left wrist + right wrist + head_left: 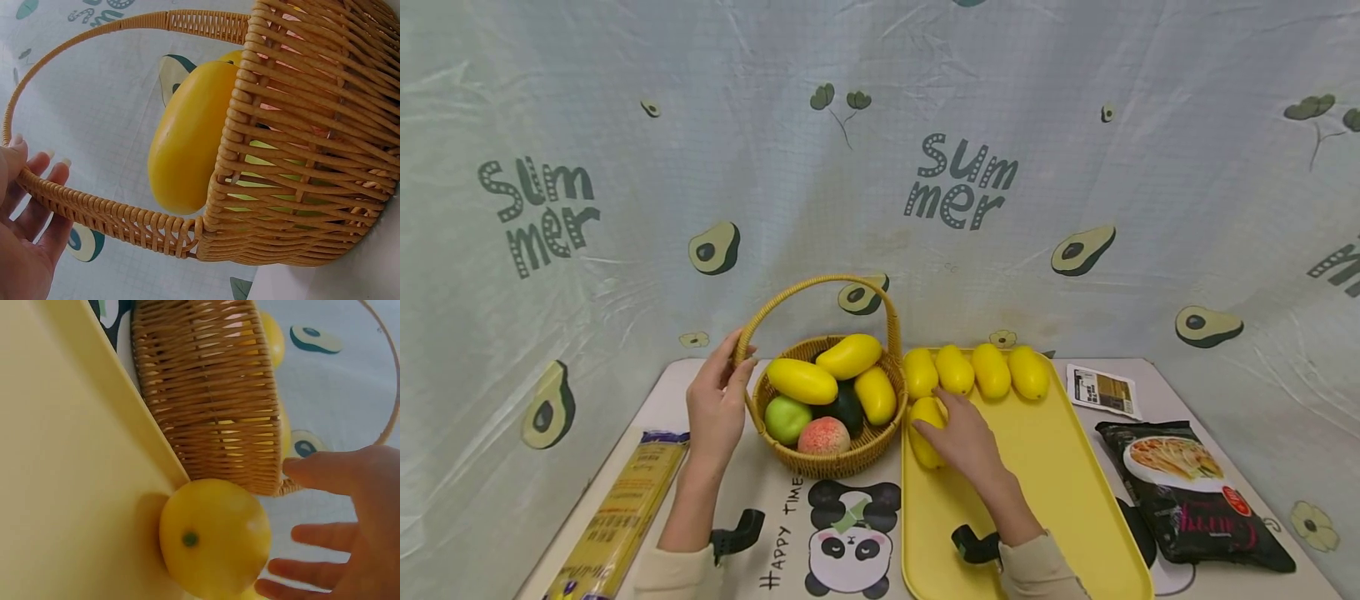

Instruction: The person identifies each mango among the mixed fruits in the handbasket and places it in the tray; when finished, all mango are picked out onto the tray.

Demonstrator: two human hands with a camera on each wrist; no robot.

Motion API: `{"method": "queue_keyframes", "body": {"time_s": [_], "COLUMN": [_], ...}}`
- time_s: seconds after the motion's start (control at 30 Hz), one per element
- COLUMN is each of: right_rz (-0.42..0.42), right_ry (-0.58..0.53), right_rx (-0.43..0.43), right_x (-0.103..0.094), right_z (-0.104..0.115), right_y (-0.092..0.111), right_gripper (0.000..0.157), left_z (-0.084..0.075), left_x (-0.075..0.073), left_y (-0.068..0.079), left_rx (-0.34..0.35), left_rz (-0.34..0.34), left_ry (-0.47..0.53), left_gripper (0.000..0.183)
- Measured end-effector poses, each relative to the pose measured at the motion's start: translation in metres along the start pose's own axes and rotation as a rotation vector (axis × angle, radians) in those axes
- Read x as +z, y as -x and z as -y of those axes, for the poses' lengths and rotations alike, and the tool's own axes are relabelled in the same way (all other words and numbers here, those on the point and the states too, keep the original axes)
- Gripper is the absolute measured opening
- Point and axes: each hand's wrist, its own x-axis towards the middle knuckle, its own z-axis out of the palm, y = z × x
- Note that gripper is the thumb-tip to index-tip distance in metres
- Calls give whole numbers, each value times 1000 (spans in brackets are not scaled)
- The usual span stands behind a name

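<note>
A wicker basket (827, 458) with a tall arched handle (119, 219) stands left of the yellow tray (1037, 492). My left hand (718, 400) holds the handle's left side, thumb and fingers on either side of it. Inside the basket lie several yellow mangoes (802, 381), a green apple (787, 419), a peach (823, 436) and a dark green fruit (841, 408), partly hidden. On the tray's left side lies a single mango (215, 537). My right hand (966, 433) is over it with fingers spread, fingertips right at its surface.
A row of several mangoes (992, 372) lies along the tray's back edge. Left of the basket is a long yellow noodle packet (625, 517). Right of the tray are a black food bag (1195, 500) and a small white-and-brown sachet (1102, 390). A printed curtain (880, 250) hangs behind.
</note>
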Motion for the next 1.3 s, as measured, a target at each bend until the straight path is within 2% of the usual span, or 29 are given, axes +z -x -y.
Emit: {"method": "queue_keyframes", "body": {"time_s": [0.2, 0.43, 0.57, 0.77, 0.87, 1.03, 1.3], "right_rz": [-58, -123, -112, -37, -5, 27, 35], "right_ry": [-68, -199, -230, -255, -270, -263, -122], "right_rx": [-74, -185, -261, -316, -335, -346, -439], "right_x": [10, 23, 34, 52, 58, 65, 78], "right_z": [9, 31, 45, 68, 79, 95, 116], "right_y": [-5, -6, -7, -10, -12, -19, -32], "right_gripper": [60, 59, 61, 62, 62, 63, 65], "left_z": [-4, -31, -35, -36, -25, -6, -35], "left_x": [-2, -5, -5, -4, -2, 3, -4], "left_y": [0, 4, 6, 7, 6, 4, 6], "left_rx": [-21, -33, -43, -61, -63, -43, -62], "left_rz": [-7, 9, 7, 12, 17, 9, 9], "left_ry": [-4, 13, 1, -2, -6, -12, -3], "left_gripper": [44, 43, 44, 43, 44, 45, 43]}}
